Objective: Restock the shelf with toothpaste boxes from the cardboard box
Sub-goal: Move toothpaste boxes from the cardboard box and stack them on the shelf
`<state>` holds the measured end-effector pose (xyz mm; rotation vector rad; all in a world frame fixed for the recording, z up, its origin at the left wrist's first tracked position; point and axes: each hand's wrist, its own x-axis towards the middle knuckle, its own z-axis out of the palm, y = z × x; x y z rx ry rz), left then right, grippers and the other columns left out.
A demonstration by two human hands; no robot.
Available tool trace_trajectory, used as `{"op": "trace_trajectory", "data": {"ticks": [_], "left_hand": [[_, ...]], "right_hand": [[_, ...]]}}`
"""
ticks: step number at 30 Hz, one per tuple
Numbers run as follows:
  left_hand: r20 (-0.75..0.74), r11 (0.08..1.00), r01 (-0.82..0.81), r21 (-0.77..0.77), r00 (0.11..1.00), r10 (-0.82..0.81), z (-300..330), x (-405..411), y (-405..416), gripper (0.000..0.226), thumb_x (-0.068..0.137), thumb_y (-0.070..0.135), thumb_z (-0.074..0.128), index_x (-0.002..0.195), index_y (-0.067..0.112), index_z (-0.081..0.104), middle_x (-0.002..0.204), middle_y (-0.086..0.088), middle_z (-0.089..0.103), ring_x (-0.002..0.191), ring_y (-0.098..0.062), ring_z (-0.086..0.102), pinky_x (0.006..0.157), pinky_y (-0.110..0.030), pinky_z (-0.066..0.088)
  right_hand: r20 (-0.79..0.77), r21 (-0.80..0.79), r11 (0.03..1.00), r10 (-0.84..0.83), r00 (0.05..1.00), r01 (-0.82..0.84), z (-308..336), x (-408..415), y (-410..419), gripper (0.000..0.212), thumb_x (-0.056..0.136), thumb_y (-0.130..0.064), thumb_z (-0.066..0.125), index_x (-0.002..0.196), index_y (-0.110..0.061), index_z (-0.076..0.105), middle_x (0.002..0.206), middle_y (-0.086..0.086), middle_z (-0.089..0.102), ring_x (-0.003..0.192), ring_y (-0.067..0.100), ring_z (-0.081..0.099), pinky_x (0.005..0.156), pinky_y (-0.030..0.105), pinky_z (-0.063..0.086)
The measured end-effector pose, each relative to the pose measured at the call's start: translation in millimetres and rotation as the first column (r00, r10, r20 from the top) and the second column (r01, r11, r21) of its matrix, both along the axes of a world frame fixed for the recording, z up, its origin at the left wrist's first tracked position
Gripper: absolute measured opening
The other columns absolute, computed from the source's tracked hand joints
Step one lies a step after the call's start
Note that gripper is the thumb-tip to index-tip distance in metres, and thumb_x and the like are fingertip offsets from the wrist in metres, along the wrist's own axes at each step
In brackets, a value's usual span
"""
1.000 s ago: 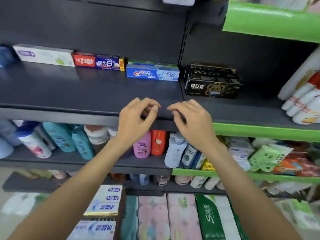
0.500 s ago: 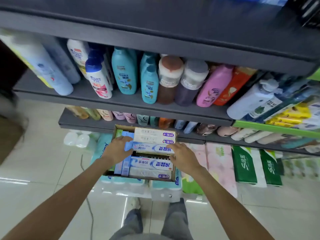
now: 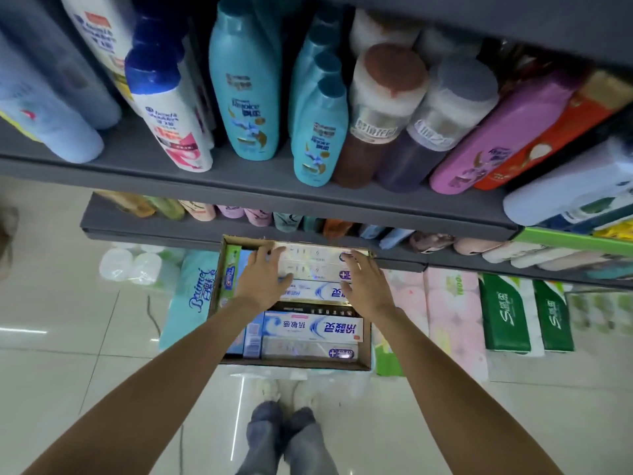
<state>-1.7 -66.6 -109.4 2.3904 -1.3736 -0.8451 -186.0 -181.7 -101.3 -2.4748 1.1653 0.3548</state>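
An open cardboard box [image 3: 366,341] sits low in front of me on stacked tissue packs, filled with several toothpaste boxes lying flat. A white and blue toothpaste box [image 3: 313,329] lies near the front. Two pale shiny toothpaste boxes [image 3: 313,264] lie at the far end. My left hand [image 3: 265,275] and my right hand [image 3: 363,282] hover with fingers spread over the two ends of those far boxes, holding nothing. The toothpaste shelf is out of view above.
A grey shelf [image 3: 239,181] just above holds shampoo bottles [image 3: 246,97]. A lower grey shelf [image 3: 164,231] overhangs the box's far edge. Tissue and paper packs [image 3: 510,317] stand on the tiled floor [image 3: 68,337] to the right. My feet [image 3: 284,392] are below.
My view dropped from the toothpaste shelf to the cardboard box. Both hands came down from the shelf edge; half a second ago they held a box's ends, now they are spread over farther boxes.
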Motion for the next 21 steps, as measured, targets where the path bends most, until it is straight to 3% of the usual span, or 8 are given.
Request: {"op": "trace_trajectory", "data": {"ticks": [2,5,7,10,12,15,18,21], "left_hand": [[-0.051,0.992,-0.125,-0.002,0.991,0.125,-6.4,0.0,-10.4,0.064,0.089,0.031,0.058,0.143,0.011,0.03,0.145,-0.014,0.029,0.132,-0.032,0.029,0.105,-0.04,0.034],[-0.111,0.985,-0.172,0.033,0.978,0.175,-10.7,-5.6,-10.6,0.074,0.087,0.026,0.062,0.146,0.008,0.022,0.148,-0.014,0.028,0.134,-0.033,0.025,0.11,-0.038,0.023],[-0.211,0.972,-0.231,0.053,0.948,0.237,-10.0,-12.2,-6.1,0.078,0.085,0.022,0.064,0.148,0.009,0.019,0.151,-0.011,0.025,0.138,-0.031,0.023,0.113,-0.039,0.021],[-0.413,0.901,-0.434,0.017,0.817,0.401,-7.1,-13.4,-0.8,0.074,0.082,0.01,0.068,0.146,0.013,0.029,0.146,-0.011,0.037,0.133,-0.028,0.037,0.109,-0.042,0.033],[-0.46,0.879,-0.477,-0.002,0.781,0.422,-2.6,-14.7,1.7,0.071,0.082,0.005,0.066,0.144,0.015,0.034,0.143,-0.01,0.041,0.128,-0.028,0.044,0.104,-0.045,0.039],[-0.462,0.86,-0.507,-0.064,0.778,0.425,6.0,-19.5,1.8,0.067,0.08,0.001,0.064,0.141,0.014,0.038,0.14,-0.008,0.044,0.124,-0.027,0.048,0.102,-0.045,0.042],[-0.385,0.866,-0.468,-0.174,0.842,0.378,13.4,-25.5,2.1,0.067,0.077,-0.002,0.065,0.139,0.009,0.041,0.14,-0.008,0.046,0.126,-0.026,0.044,0.101,-0.047,0.042],[-0.348,0.876,-0.42,-0.238,0.878,0.327,20.3,-27.4,3.1,0.068,0.076,0.001,0.068,0.138,0.011,0.042,0.139,-0.006,0.045,0.125,-0.024,0.043,0.1,-0.048,0.043]], "right_hand": [[-0.019,-0.006,1.0,0.02,1.0,-0.02,-8.5,2.9,-3.7,0.059,0.096,-0.027,0.048,0.148,-0.019,0.022,0.156,0.005,0.014,0.143,0.025,0.016,0.115,0.037,0.019],[-0.024,-0.033,0.997,0.071,0.997,-0.071,-19.0,-2.0,7.7,0.059,0.099,-0.028,0.039,0.151,-0.018,0.013,0.158,0.009,0.002,0.146,0.026,0.002,0.119,0.04,0.006],[-0.001,-0.012,0.996,0.087,0.996,-0.087,-22.3,-10.0,16.4,0.058,0.099,-0.027,0.038,0.15,-0.015,0.013,0.159,0.01,0.002,0.147,0.025,0.0,0.12,0.04,0.005],[0.094,-0.019,0.999,0.05,0.994,-0.049,-20.2,-15.8,25.7,0.054,0.097,-0.027,0.044,0.146,-0.01,0.029,0.155,0.015,0.02,0.144,0.031,0.016,0.117,0.041,0.02],[0.132,-0.089,0.996,0.044,0.99,-0.032,-17.9,-10.7,27.0,0.048,0.096,-0.03,0.048,0.139,-0.01,0.042,0.146,0.016,0.036,0.135,0.035,0.034,0.112,0.042,0.031],[0.185,-0.136,0.988,0.097,0.978,-0.072,-10.1,9.2,21.2,0.052,0.093,-0.034,0.053,0.139,-0.013,0.042,0.143,0.013,0.04,0.13,0.033,0.038,0.108,0.042,0.033],[0.164,-0.058,0.981,0.19,0.968,-0.183,-6.5,31.9,12.8,0.079,0.085,-0.037,0.064,0.148,-0.014,0.022,0.149,0.012,0.029,0.137,0.03,0.026,0.113,0.04,0.022],[0.123,-0.105,0.977,0.199,0.972,-0.187,-2.2,46.1,5.6,0.091,0.078,-0.037,0.072,0.147,-0.013,0.019,0.138,0.009,0.038,0.127,0.027,0.035,0.107,0.036,0.024]]}}
